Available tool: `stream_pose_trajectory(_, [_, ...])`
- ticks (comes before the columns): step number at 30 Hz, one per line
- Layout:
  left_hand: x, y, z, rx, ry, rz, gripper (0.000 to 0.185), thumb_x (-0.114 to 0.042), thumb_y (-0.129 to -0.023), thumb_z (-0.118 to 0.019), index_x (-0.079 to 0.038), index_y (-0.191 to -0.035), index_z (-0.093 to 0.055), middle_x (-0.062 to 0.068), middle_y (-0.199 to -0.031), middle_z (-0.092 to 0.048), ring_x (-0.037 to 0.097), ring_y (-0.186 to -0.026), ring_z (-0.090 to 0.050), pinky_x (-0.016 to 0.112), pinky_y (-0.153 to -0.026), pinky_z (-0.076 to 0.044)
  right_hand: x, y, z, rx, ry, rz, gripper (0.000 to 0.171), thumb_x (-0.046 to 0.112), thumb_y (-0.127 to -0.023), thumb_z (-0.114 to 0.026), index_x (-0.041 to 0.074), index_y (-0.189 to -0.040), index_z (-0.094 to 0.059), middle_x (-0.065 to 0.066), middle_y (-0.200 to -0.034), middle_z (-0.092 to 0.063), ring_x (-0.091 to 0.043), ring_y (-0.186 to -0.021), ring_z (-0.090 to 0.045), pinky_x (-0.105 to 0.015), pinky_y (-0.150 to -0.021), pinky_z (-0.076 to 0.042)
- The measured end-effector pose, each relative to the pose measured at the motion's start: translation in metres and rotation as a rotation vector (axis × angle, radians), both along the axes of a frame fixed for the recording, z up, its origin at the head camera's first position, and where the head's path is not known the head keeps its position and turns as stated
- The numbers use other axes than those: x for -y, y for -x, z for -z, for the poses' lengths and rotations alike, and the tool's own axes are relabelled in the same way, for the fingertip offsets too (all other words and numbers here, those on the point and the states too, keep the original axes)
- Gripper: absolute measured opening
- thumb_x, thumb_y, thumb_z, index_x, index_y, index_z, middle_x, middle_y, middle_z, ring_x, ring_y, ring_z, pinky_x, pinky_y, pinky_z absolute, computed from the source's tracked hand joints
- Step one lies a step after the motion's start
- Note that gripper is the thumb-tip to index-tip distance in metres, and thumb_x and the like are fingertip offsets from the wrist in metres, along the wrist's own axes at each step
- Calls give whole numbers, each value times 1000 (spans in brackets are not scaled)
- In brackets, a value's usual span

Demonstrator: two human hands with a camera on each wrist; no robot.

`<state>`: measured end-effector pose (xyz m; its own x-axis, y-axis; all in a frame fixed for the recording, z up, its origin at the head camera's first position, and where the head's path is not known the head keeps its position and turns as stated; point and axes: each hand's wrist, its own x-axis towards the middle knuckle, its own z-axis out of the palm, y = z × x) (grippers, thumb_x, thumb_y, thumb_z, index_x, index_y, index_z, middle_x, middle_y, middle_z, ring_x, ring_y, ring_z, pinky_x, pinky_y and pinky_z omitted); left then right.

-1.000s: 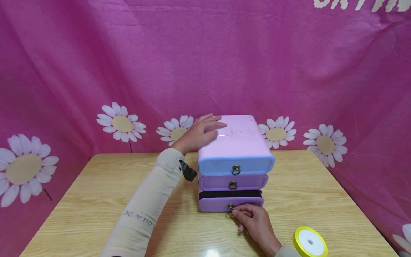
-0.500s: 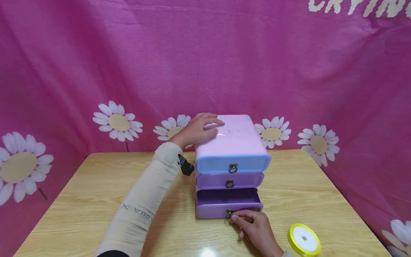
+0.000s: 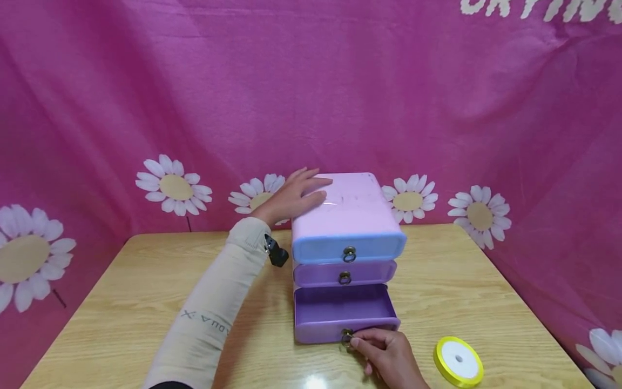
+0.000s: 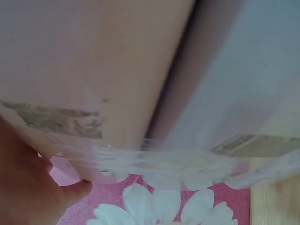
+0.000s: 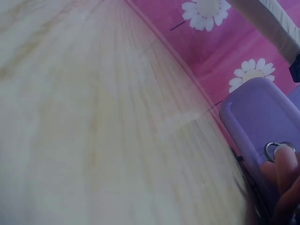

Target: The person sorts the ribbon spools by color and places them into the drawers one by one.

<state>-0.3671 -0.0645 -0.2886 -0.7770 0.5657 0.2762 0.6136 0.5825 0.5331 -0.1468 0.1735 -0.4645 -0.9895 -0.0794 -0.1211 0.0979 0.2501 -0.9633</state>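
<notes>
A small three-drawer box [image 3: 349,216] with a pink top stands mid-table. My left hand [image 3: 291,197] lies flat on its top left edge, fingers straight; in the left wrist view the hand [image 4: 28,187] shows beside the blurred pink box [image 4: 93,70]. The bottom purple drawer [image 3: 342,312] is pulled out and looks empty. My right hand [image 3: 384,354] pinches its metal ring pull [image 3: 346,338]. The right wrist view shows the fingertips [image 5: 283,164] on the ring pull [image 5: 272,150] against the purple drawer front [image 5: 258,117]. The blue top drawer [image 3: 347,248] and middle purple drawer [image 3: 344,273] are closed.
A yellow ribbon spool [image 3: 458,361] lies on the wooden table [image 3: 121,302] to the right of my right hand. A pink cloth with daisies [image 3: 175,186] hangs behind and around the table.
My right hand has drawn the bottom drawer out toward me by its ring, from a narrow gap to well open. The left hand stays on the box top.
</notes>
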Motion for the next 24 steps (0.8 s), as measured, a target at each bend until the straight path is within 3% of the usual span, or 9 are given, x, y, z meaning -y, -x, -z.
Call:
stream_pose_trajectory(6, [-2, 1, 4, -57, -31, 5, 47, -38, -98, -47, -25, -142, -50, 8, -157, -26, 26, -146, -12, 54, -114, -13, -2, -3, 1, 51, 8, -5, 28, 30, -82, -76, 5, -95, -75, -8, -74, -71, -16, -48, -59, -23, -42, -45])
stream_pose_trajectory(13, [-1, 2, 9, -47, -60, 7, 47, -38, -97, -48, -25, -142, -50, 6, -157, -26, 20, -144, -13, 53, -114, -16, -2, -9, 3, 56, 21, -17, 28, 30, -81, -77, 5, -94, -75, -7, -72, -70, -14, -46, -57, -22, -41, -44])
stream_pose_trajectory(24, [-1, -1, 7, -53, -68, 5, 47, -35, -98, -47, -22, -143, -49, 7, -157, -26, 23, -145, -12, 54, -114, -14, -4, -13, 8, 24, 44, -52, 28, 26, -82, -76, 0, -93, -74, -9, -75, -72, -8, -42, -53, -23, -42, -46])
